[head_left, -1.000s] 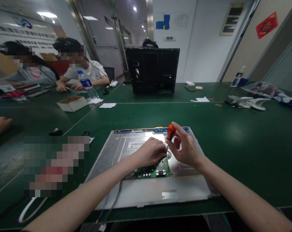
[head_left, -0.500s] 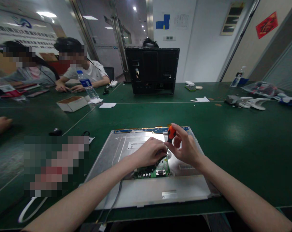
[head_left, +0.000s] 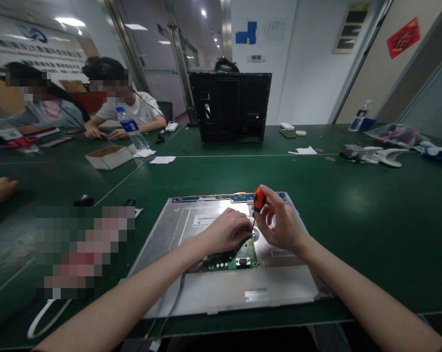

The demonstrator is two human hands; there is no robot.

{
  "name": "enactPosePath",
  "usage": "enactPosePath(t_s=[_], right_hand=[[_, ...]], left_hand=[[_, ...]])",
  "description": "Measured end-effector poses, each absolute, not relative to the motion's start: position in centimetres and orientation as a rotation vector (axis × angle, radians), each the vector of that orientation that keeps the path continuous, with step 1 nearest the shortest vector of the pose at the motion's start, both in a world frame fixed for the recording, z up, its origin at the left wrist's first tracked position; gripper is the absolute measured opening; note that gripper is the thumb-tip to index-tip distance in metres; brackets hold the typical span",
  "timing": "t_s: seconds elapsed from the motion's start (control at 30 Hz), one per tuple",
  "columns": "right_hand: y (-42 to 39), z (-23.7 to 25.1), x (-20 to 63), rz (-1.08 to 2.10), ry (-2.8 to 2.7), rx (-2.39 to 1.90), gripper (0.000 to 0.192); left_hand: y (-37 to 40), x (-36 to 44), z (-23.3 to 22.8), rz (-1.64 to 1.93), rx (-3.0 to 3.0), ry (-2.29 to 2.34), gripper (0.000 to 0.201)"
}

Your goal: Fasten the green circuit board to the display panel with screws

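Head view: small screwdriver (head_left: 258, 203), orange handle with a black band and a thin dark shaft, stands near upright over the metal back of a flat panel (head_left: 191, 230) lying on the green worktop (head_left: 352, 205). Handle up, tip down and slightly left, meeting the green circuit board (head_left: 242, 256). Right hand (head_left: 279, 225) pinches the handle with its fingertips. Left hand (head_left: 226, 232) rests curled on the board just beside the shaft; its grip cannot be made out.
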State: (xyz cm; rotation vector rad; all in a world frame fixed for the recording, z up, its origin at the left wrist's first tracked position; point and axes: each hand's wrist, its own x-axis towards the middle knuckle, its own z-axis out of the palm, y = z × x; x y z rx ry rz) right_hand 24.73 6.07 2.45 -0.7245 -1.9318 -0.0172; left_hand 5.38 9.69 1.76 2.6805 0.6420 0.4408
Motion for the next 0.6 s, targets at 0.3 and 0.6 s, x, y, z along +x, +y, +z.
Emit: enactPosePath(t_s=[0.3,0.6], right_hand=[[6.20,2.57,25.07,-0.015,-1.918,-0.797,0.069],[6.25,2.62,25.09,0.011,-1.926,-0.788,0.071]], left_hand=[[9.72,5.35,1.59,0.460,2.694,0.652,0.008],[9.72,5.37,1.53,0.470,2.686,0.656,0.007]])
